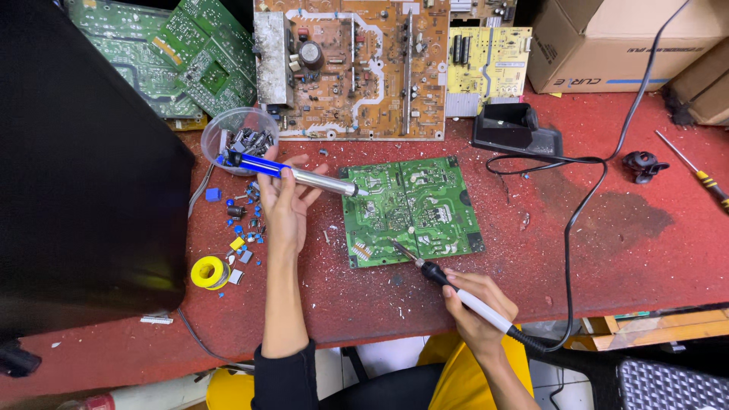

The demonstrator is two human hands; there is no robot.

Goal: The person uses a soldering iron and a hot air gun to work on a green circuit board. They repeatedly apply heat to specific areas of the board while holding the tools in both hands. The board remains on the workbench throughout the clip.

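Note:
A green circuit board (425, 197) lies solder side up on the red table (607, 250). My left hand (282, 203) holds a blue and silver desoldering pump (292, 173) by its middle, with the white tip resting at the board's upper left corner. My right hand (477, 302) grips a soldering iron (448, 282) like a pen. Its thin tip touches the board near the lower middle. The iron's black cable (581, 205) loops away over the table to the right.
A clear bowl of small parts (241, 137), loose blue components (239, 228) and a yellow solder spool (208, 272) lie left of my arm. Larger boards (357, 61) lean at the back. A black iron stand (516, 127), cardboard boxes (615, 42) and a screwdriver (695, 171) are right. A black panel (83, 167) fills the left.

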